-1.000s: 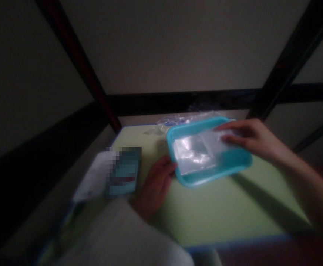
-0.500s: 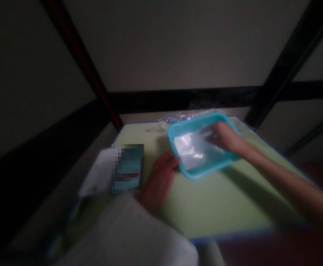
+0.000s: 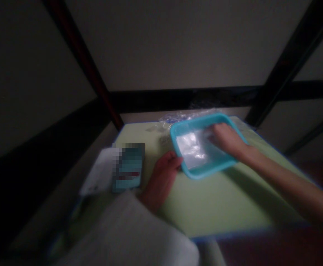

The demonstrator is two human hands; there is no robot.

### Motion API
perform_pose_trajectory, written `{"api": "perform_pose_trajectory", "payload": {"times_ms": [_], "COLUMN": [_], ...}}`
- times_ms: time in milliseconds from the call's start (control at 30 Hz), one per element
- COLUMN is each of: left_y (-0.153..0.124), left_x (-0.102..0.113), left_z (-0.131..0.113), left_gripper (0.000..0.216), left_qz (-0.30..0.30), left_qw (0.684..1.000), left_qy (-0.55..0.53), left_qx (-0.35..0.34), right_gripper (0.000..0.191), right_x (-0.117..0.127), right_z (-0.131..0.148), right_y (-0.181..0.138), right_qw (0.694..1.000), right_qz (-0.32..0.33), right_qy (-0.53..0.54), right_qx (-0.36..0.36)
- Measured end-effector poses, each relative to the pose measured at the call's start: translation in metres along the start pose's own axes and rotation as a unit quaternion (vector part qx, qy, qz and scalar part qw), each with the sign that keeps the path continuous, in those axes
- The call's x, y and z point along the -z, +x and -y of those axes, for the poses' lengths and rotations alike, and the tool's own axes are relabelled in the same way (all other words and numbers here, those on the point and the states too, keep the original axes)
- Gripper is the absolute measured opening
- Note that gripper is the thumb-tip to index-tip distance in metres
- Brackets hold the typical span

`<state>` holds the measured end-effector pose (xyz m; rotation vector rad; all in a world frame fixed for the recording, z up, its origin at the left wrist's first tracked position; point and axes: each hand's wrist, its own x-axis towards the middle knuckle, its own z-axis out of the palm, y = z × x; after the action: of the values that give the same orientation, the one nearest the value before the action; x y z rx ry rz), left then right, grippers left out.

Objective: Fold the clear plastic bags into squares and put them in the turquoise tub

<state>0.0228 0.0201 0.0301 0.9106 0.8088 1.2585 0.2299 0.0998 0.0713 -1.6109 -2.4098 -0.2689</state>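
Note:
A turquoise plastic tray point(image 3: 202, 173) is held tilted above the table. My left hand point(image 3: 165, 168) is closed on its left rim, thumb and fingers pinching the edge. Inside the tray lie shiny clear plastic bags point(image 3: 193, 147), flat against the bottom. My right hand point(image 3: 226, 138) reaches over the right side into the tray, with its fingers curled down at the bags. Blur and the hand itself hide the fingertips, so what they grip, if anything, does not show.
A table with a yellow-green top point(image 3: 205, 210) and blue edge carries everything. Crumpled clear plastic point(image 3: 175, 118) lies behind the tray. To the left are a pixelated dark rectangular object point(image 3: 128, 168) and a white sheet point(image 3: 100, 171). A wall point(image 3: 178, 48) rises behind.
My right hand has moved slightly right and its fingers have drawn in from a looser spread. The tray and my left hand have shifted a little to the right.

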Motion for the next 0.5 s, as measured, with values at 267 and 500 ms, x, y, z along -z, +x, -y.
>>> {"api": "perform_pose_trajectory", "payload": {"times_ms": [267, 500], "left_y": [0.001, 0.001], "left_x": [0.001, 0.001], "left_z": [0.0, -0.001], "left_gripper": [0.019, 0.013], "left_qz": [0.011, 0.008], "left_qw": [1.0, 1.0], "left_qy": [-0.001, -0.003], "left_qx": [-0.001, 0.002], "right_gripper": [0.017, 0.015], "right_x": [0.013, 0.012], "right_z": [0.006, -0.004], "right_y": [0.0, 0.007], "right_qw": [0.991, 0.968], "right_qz": [0.012, 0.006], "right_qy": [-0.135, -0.194], "right_qx": [0.014, 0.162]}}
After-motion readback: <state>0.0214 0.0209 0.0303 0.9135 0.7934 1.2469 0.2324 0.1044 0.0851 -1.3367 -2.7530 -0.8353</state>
